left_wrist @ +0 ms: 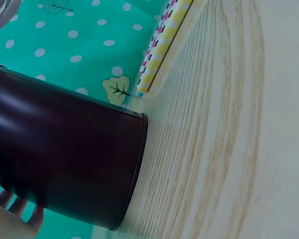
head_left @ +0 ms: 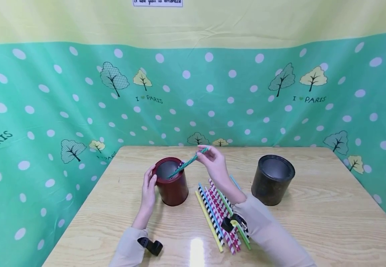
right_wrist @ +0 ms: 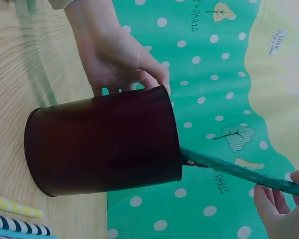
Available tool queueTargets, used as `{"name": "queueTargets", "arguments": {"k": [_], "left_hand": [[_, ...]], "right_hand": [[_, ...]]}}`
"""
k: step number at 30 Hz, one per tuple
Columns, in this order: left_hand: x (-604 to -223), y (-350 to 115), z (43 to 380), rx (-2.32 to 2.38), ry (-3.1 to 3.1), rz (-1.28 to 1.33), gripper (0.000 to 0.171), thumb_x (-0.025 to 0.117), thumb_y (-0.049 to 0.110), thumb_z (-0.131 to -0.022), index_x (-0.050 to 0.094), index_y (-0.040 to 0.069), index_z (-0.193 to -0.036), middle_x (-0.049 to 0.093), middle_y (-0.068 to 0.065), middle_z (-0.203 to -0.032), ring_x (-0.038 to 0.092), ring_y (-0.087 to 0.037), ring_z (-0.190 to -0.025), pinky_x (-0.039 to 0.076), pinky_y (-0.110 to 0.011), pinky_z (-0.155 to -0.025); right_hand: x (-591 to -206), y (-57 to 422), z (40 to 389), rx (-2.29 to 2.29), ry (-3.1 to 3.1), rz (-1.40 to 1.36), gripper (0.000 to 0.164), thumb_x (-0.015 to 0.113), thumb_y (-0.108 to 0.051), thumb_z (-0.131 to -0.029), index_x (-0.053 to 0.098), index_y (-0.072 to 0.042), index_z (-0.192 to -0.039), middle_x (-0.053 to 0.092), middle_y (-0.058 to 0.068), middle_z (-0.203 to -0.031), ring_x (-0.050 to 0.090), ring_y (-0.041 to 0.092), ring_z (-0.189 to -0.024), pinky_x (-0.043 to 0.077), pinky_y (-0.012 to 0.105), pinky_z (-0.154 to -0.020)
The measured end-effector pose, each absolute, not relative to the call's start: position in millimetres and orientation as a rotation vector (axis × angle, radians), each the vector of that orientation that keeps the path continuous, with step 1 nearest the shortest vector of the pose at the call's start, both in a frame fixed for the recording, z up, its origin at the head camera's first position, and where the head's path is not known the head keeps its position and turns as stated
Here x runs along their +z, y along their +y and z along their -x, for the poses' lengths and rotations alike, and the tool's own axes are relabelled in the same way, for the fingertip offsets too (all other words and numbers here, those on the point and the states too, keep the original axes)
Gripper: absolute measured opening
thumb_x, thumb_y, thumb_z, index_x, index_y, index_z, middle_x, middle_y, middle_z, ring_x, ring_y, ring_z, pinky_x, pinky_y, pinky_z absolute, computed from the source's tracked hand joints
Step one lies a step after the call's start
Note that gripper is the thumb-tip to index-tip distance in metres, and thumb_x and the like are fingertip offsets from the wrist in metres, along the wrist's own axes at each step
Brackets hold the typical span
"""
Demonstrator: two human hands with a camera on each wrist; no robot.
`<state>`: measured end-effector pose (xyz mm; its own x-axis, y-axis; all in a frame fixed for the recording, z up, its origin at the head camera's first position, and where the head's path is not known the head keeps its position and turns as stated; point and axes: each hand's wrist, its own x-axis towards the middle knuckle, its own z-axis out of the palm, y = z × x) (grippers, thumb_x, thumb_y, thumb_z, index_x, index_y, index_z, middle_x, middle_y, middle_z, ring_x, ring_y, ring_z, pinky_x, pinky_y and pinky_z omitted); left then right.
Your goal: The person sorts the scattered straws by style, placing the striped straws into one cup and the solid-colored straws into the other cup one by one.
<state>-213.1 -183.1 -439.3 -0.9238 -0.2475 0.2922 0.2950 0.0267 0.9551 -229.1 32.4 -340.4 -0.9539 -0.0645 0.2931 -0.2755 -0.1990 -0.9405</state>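
My left hand (head_left: 148,194) holds the dark red can (head_left: 173,193) at its left side, the thumb up by the rim. The can stands upright on the table. My right hand (head_left: 215,166) pinches the upper end of a green straw (head_left: 190,161), which slants down to the left into the can's mouth. In the right wrist view the straw (right_wrist: 239,172) runs from the fingertips to the can's rim, and a thin dark patterned piece pokes out beside it. The straw's lower end is hidden inside the can.
Several patterned paper straws, a yellow straw (head_left: 209,222) outermost on the left, lie in a loose bundle under my right forearm. A black can (head_left: 270,189) stands upright to the right. Behind the wooden table (head_left: 329,207) hangs a green dotted curtain (head_left: 209,126).
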Motion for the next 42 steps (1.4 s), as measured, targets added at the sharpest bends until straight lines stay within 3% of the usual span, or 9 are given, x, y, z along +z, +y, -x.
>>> {"name": "queueTargets", "arguments": {"k": [9,21,31,42], "left_hand": [[-439.1,-181.7,212.8,-1.962,-1.894,0.077,0.038,0.036,0.013,-0.094,0.036,0.001,-0.130,0.042,-0.020,-0.126,0.041,-0.004,-0.106,0.032,-0.017,-0.083],[-439.5,-181.9,214.9,-1.954,-1.896,0.084,0.038,0.036,0.010,-0.094,0.035,-0.001,-0.130,0.040,-0.022,-0.128,0.041,-0.011,-0.109,0.033,-0.017,-0.081],[-429.9,-179.0,209.7,-1.963,-1.899,0.076,0.036,0.034,0.002,-0.093,0.035,-0.004,-0.129,0.040,-0.024,-0.128,0.039,-0.020,-0.113,0.033,-0.017,-0.081],[-442.5,-183.3,215.7,-1.961,-1.896,0.098,0.038,0.037,0.013,-0.094,0.036,0.001,-0.130,0.041,-0.021,-0.128,0.040,-0.011,-0.111,0.032,-0.018,-0.083]], "right_hand": [[-354.2,54.4,228.7,2.229,-2.080,-0.385,0.031,0.059,-0.006,-0.082,0.054,0.002,-0.112,0.055,0.022,-0.109,0.056,0.027,-0.098,0.045,0.024,-0.082],[-383.0,92.3,228.0,1.931,-2.525,-0.493,0.032,0.056,-0.009,-0.085,0.053,0.004,-0.114,0.058,0.018,-0.104,0.057,0.026,-0.093,0.046,0.031,-0.081],[-408.9,113.2,233.3,1.675,-2.781,-0.665,0.028,0.057,-0.003,-0.082,0.055,0.008,-0.108,0.059,0.019,-0.097,0.057,0.027,-0.086,0.048,0.031,-0.073],[-433.9,126.3,236.0,1.518,-2.955,-0.688,0.026,0.058,-0.001,-0.081,0.057,0.005,-0.106,0.057,0.018,-0.096,0.056,0.023,-0.082,0.047,0.029,-0.067]]}}
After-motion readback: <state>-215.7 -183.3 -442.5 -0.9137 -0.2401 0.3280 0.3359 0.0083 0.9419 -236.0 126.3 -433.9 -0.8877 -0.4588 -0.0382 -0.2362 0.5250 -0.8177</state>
